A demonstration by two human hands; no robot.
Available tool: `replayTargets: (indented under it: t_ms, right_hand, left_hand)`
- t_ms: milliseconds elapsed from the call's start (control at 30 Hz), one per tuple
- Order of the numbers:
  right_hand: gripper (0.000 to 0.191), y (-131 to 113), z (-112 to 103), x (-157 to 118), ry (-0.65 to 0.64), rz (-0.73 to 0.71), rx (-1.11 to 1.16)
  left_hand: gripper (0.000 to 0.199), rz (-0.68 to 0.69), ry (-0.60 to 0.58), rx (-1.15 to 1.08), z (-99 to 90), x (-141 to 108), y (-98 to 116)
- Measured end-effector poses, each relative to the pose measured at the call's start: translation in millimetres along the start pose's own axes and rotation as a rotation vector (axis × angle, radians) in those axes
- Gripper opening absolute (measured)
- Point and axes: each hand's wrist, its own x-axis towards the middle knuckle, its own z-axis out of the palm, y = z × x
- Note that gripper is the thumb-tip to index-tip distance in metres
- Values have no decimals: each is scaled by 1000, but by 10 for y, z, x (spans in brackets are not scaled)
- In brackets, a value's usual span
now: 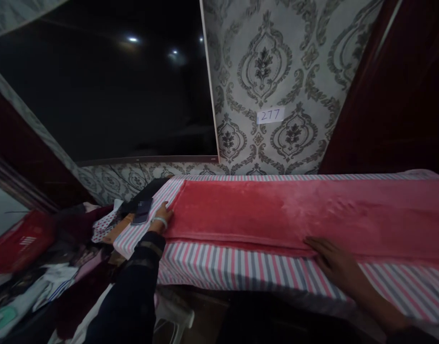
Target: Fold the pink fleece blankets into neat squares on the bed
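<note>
A long folded red blanket (234, 210) lies flat along a table covered by a striped pink, grey and white cloth (219, 263). My left hand (162, 217), with a light band at the wrist, touches the blanket's left end, its fingers apart. Near the middle of the front edge, my right hand (330, 260) rests on the blanket with fingers stretched out. Past the right hand the blanket looks paler pink and runs on to the right side of the view.
A dark phone (142, 211) lies on the cloth left of my left hand. Piled clothes (54, 282) and a red bag (22, 239) are at the left. Behind are a large screen (115, 86) and a paper marked 277 (270, 115). A white stool (174, 315) stands below.
</note>
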Motion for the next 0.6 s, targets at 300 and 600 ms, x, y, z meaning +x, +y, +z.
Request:
replayTargets:
  t_ms: [300,600]
  right_hand:
    - [34,-176,-130,85,9,59,17]
    - [48,-285,-227,165,-57,173,-121]
  left_hand:
    - [57,26,-57,85,1,-14,65]
    - [65,367,-1,274,241,-410,501]
